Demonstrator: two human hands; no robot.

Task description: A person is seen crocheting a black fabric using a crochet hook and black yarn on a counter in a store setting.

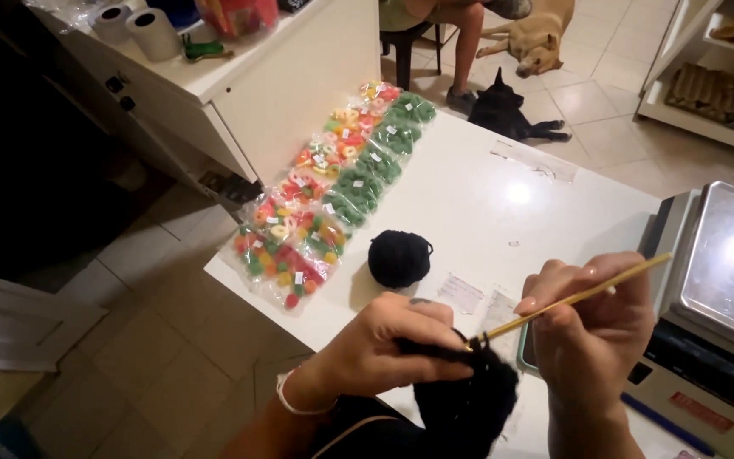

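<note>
Head view | white table (503, 195) | tiled floor (172, 357) | two dogs (516, 110)

A small shop, likely run from a home: rows of bagged sweets (333, 183) with price tags line the desk's (503, 204) left edge, a steel weighing scale (724, 263) sits at its right edge, stocked shelves (715, 85) stand beyond, and two dogs (524, 81) lie on the tiled floor (605, 110)
</note>
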